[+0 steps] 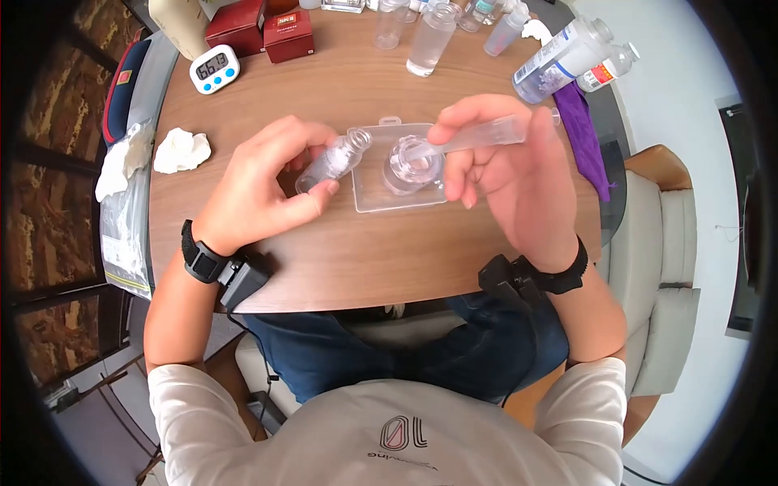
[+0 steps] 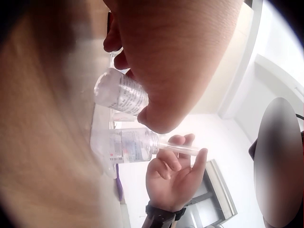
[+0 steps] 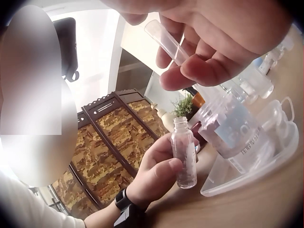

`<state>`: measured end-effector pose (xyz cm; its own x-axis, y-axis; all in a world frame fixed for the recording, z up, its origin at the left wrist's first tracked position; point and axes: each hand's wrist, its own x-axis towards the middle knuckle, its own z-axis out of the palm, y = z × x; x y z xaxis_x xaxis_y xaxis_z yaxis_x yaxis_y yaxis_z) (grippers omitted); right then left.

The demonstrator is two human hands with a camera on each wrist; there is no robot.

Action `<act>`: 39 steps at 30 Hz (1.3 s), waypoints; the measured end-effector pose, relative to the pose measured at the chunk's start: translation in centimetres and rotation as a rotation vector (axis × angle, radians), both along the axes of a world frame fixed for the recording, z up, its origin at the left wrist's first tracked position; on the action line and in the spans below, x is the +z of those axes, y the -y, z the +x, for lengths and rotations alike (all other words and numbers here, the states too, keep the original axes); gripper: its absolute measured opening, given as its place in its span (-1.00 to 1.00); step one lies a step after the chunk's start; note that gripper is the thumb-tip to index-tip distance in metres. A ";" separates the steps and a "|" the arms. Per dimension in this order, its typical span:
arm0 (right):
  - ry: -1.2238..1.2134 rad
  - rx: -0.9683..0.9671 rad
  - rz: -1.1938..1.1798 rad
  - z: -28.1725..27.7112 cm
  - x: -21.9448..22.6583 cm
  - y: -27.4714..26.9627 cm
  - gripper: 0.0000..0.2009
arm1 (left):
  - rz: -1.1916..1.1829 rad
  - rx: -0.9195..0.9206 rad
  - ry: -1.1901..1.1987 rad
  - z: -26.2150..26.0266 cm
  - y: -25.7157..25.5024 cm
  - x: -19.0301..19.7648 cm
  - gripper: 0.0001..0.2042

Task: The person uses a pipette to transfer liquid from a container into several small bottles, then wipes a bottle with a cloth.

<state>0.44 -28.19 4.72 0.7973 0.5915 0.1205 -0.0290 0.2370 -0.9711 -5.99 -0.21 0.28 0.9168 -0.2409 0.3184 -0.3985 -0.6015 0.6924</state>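
My left hand (image 1: 263,182) grips a small clear bottle (image 1: 334,162) between thumb and fingers; its mouth is uncapped and it leans to the right in the head view. Printed text shows on its side (image 2: 124,95). The right hand (image 1: 519,174) holds a clear syringe-like tube (image 1: 490,134) between thumb and fingers. The tube's lower end goes into the open mouth of a wider clear bottle (image 1: 395,176), which bears a pale blue label (image 3: 236,124). This wider bottle stands in a shallow clear plastic tray (image 1: 369,205), between both hands.
Behind stand a clear jar (image 1: 429,49), red boxes (image 1: 289,37), a digital timer (image 1: 215,70) and a large labelled bottle (image 1: 559,65). Crumpled tissue (image 1: 182,151) lies at the left, purple cloth (image 1: 582,146) at the right edge of the table (image 1: 365,271).
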 end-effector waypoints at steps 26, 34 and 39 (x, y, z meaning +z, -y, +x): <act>-0.071 -0.031 -0.104 0.0 -0.4 -0.9 -0.45 | 0.053 -0.099 -0.006 -0.1 0.4 0.1 -0.59; 0.148 0.030 0.177 0.5 1.0 2.2 -0.51 | 0.074 -0.110 0.000 -0.1 0.5 0.0 -0.60; 0.157 -0.012 0.185 -0.8 3.2 4.4 -0.59 | 0.086 -0.120 -0.042 -0.2 0.8 0.2 -0.60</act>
<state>-0.41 -32.57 7.94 0.7670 0.5385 0.3489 0.1225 0.4109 -0.9034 -6.14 -1.01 0.46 0.8919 -0.3742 0.2539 -0.4428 -0.6089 0.6581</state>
